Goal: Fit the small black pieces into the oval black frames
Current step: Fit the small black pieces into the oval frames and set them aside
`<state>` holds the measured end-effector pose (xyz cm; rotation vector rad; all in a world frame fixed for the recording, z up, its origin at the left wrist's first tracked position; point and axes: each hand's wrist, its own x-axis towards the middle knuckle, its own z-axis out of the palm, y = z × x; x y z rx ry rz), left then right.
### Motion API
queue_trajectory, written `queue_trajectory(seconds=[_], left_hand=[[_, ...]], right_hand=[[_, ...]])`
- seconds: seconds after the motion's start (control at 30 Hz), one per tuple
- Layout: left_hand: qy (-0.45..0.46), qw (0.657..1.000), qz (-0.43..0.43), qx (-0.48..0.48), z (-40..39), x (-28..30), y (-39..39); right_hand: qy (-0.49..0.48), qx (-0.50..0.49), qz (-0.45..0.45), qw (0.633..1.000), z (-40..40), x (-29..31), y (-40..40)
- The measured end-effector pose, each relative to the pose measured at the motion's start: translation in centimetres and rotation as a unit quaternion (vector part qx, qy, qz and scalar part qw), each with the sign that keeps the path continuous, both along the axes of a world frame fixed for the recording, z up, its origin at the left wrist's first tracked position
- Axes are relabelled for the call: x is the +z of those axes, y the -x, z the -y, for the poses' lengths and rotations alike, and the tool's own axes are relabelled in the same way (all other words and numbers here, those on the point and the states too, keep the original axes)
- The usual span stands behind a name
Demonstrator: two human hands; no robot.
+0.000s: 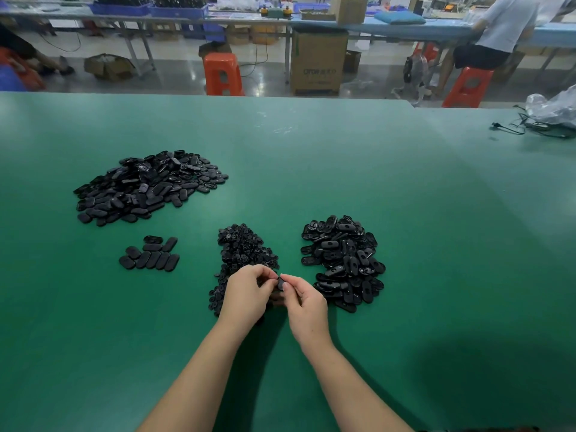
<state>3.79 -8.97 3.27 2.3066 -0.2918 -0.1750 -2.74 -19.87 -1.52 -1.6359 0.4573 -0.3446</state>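
I hold both hands together over the near middle of the green surface (343, 157), just above the near end of the pile of small black pieces (241, 254). My left hand (247, 293) has its fingers curled inward, and my right hand (304, 302) pinches a black oval frame (283, 283) between thumb and fingertips, the frame standing between the two hands. My left fingers close in on the same spot, but I cannot tell whether they hold a small piece or the frame itself, since the fingers hide it. Just to the right of my right hand lies a heap of oval black frames (343, 263) with their openings showing. To the left, well apart from my hands, a short row of closed oval parts (151, 255) lies flat and neatly side by side, with a few more set just behind it. Farther left and farther away sits a large pile of oval parts (146, 187). At the far right edge of the surface lie a crumpled clear plastic bag (553, 109) and a black cable (511, 127). Beyond the surface stand two orange stools (223, 74), a tall cardboard box (318, 62) and a seated person (495, 29) at a blue bench.
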Motion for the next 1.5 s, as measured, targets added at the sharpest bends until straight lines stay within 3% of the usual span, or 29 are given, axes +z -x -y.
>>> queue_trajectory(seconds=[0.3,0.6,0.73,1.5], left_hand=[[0.017,0.998,0.050,-0.035,-0.40,-0.67,-0.06],[0.132,0.984,-0.120,0.011,-0.63,-0.74,-0.44],[0.173,0.973,-0.154,0.019,-0.67,-0.84,-0.38],[0.081,0.988,-0.131,0.022,0.14,0.09,0.06]], right_hand=[[-0.019,0.010,0.008,1.000,-0.06,0.00,-0.08],[-0.037,0.005,0.006,0.999,0.02,0.59,0.07],[-0.044,0.007,0.006,0.999,0.07,0.62,0.10],[0.000,-0.004,-0.004,1.000,0.19,0.56,-0.02]])
